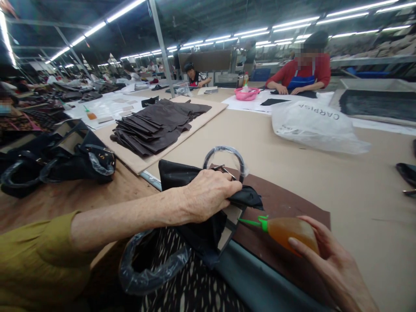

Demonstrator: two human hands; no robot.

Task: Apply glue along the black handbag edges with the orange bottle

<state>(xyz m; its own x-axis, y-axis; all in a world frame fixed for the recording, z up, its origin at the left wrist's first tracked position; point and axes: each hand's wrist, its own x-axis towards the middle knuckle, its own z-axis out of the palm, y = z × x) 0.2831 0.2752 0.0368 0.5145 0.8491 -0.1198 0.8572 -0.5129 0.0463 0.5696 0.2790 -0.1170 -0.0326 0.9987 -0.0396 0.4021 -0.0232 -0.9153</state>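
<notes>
The bag (175, 173) sits at the near edge of the table (367, 186), right in front of the person and partly over a brown sheet (286, 199). It is black, its soft lining (208, 232) crumpled and turned outward over the rim, with a little metal hardware glinting by the fingers. Two stiff, rounded handles belong to it, both wrapped in clear plastic: the far handle (241, 161) arches up behind the hand, the near handle (146, 284) loops down toward the lap. Between the folds of lining a beige strip (232, 214) shows, crossed by a darker band. Below it runs a smooth grey-blue surface (256, 268) — perhaps the bag's outer side, though the arm and folds hide too much to be sure.

The left hand (209, 195) grips the bag's top edge from above, fingers curled over the black material. The right hand (334, 260) is wrapped around a bottle (292, 232) of amber liquid, laid on its side in the grasp; its thin green nozzle (250, 222) points left, the tip close to the beige strip — whether they touch I cannot tell.

Beyond lie a stack of dark brown pieces (159, 125) and a white plastic sack (312, 128).
</notes>
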